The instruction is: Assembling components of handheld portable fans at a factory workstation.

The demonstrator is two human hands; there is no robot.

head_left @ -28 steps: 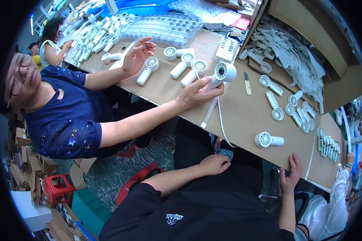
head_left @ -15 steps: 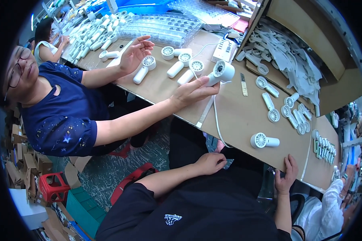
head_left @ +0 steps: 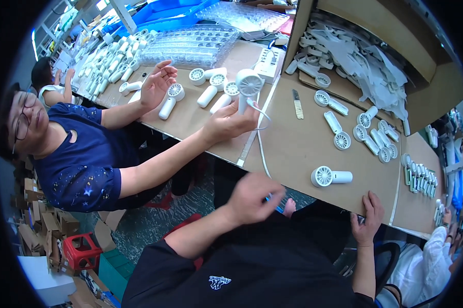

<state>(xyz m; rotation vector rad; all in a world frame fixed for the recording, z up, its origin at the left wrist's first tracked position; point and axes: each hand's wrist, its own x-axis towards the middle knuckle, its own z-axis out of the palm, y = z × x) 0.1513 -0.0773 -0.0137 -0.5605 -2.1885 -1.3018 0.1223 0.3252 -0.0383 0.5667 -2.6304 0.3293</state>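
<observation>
My left hand (head_left: pixel 254 199) is raised over my lap, short of the table's front edge. Motion smears its curled fingers, so whether anything is in them is unclear. My right hand (head_left: pixel 367 218) rests at the front edge of the table, its fingers stretched flat on the brown top and the thumb apart. Nearest to it lies a white handheld fan (head_left: pixel 324 176), grille up. To my left, a co-worker's hand (head_left: pixel 231 122) holds up another white handheld fan (head_left: pixel 249 83) with a white cable (head_left: pixel 262 149) at it. The co-worker's other hand (head_left: pixel 158 84) is lifted with spread fingers.
Several fan housings (head_left: pixel 339 134) and a blade (head_left: pixel 297 105) lie on the brown tabletop (head_left: pixel 288 149). A cardboard box (head_left: pixel 431 110) with white parts stands at the far right, a power strip (head_left: pixel 267 64) at the back. A red stool (head_left: pixel 81 251) is on the floor at left.
My left hand has risen from my lap toward the table. The co-worker has moved the held fan left and turned its grille to face me. My right hand stays at the edge.
</observation>
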